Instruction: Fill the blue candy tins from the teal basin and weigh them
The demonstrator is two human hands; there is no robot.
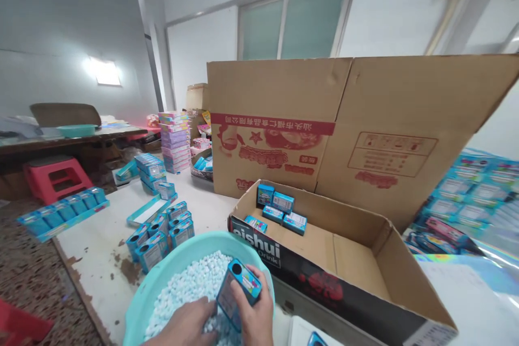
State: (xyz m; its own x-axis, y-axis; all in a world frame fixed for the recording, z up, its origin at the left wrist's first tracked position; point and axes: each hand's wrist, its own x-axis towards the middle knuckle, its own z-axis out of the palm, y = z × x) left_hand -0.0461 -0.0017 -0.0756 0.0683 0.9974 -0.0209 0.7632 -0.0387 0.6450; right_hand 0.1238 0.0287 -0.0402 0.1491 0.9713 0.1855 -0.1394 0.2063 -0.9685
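My right hand point(259, 305) grips a small blue printed box point(237, 292), tilted, with a dark round spot on its top end. The box is over a turquoise basin point(138, 303) filled with small white pellet-like pieces point(190, 281). My left hand point(186, 324) is low in the basin, fingers curled among the pieces close to the box's lower left side. Its fingertips are partly hidden, and what they hold cannot be made out. Just beyond the basin, several similar blue boxes point(152, 251) stand grouped on the white table point(97, 259).
An open cardboard carton point(357, 265) on the right holds several blue boxes point(273, 213); its tall flap point(279, 92) rises behind. On the left are a filled blue tray point(67, 213), stacked boxes point(150, 170) and a pink-purple stack point(175, 143). A red stool point(59, 175) stands beyond the table edge.
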